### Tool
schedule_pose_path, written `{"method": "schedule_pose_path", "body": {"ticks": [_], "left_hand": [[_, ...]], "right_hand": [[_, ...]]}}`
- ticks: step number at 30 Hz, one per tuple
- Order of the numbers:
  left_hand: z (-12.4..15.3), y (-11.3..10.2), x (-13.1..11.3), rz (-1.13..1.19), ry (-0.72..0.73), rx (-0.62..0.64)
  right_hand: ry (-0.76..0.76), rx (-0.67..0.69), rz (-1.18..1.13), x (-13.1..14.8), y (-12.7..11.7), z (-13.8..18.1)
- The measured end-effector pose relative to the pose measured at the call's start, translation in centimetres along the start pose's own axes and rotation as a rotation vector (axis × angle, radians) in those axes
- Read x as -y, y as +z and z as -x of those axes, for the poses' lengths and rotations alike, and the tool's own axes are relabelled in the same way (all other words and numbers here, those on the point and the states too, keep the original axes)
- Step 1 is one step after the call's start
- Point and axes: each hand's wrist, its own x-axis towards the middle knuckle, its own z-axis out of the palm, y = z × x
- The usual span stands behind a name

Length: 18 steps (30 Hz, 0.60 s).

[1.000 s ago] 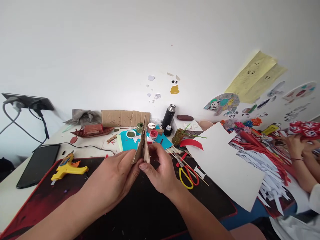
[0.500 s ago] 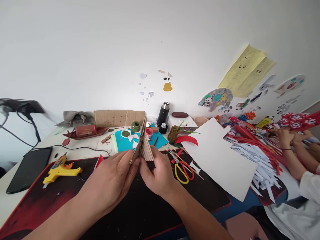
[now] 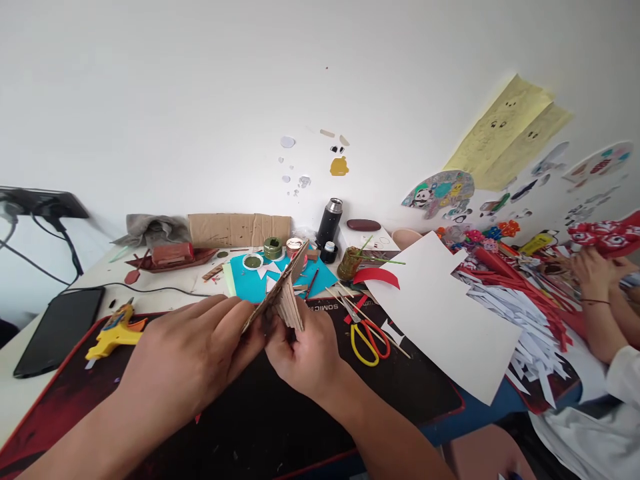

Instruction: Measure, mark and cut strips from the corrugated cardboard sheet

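Two hands [image 3: 185, 350] [image 3: 307, 350], fingers [image 3: 233, 325] gripping cardboard [image 3: 287, 303], paint jar [image 3: 293, 245] partly hidden behind, scissors [image 3: 367, 341], glue gun [image 3: 114, 335] nearby

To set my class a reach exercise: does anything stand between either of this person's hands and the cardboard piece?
Nothing visible does: the left hand and right hand both hold the cardboard piece. The scissors lie off to the right.

The ridged cardboard [image 3: 289, 302] is brown, the glue gun [image 3: 116, 335] yellow.
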Motion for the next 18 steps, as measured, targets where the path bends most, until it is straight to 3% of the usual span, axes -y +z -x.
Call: {"method": "schedule_pose_path", "body": {"ticks": [4, 9, 13, 18], "left_hand": [[-0.1, -0.6, 0.7, 0.034, -0.049, -0.013], [-0.1, -1.5, 1.5, 0.251, -0.112, 0.021], [-0.6, -1.6, 1.1, 0.444, -0.202, 0.034], [-1.0, -1.3, 0.3, 0.509, -0.295, -0.019]], "right_hand": [[0.023, -0.028, -0.084, 0.7, -0.2, -0.4], [0.024, -0.056, -0.155, 2.0, -0.9, -0.8], [0.096, 0.000, -0.258, 2.6, -1.2, -1.1], [0.092, 0.023, -0.321, 2.6, -0.9, -1.2]]}}
